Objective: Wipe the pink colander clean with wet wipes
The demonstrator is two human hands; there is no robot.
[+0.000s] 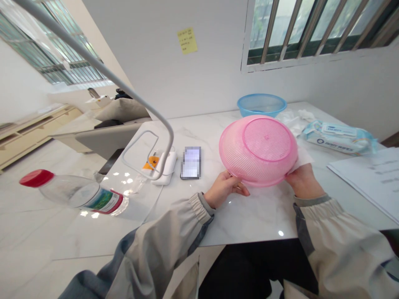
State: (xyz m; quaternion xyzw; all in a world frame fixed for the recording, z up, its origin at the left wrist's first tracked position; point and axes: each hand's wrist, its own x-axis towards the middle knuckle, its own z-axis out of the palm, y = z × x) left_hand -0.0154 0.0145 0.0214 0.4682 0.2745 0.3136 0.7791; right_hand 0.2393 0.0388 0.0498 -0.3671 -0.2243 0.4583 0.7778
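White marbled table (243, 222) stretches across the view, a red-capped bottle (90, 195) at its left and a phone (191, 162) farther along. Next comes the left hand (223, 189), palm inward, thumb and curled fingers pinching the near-left rim of the pink basket (258, 145). Tilted bottom-up over the table, the basket is thin meshed plastic: probably light, slightly springy, hard to break, perhaps slick if wet; its rim seems the surest grip. At its near-right edge, the right hand (304, 182) is bent inward beside a white sheet (304, 160), hidden fingers leaving its closure unclear.
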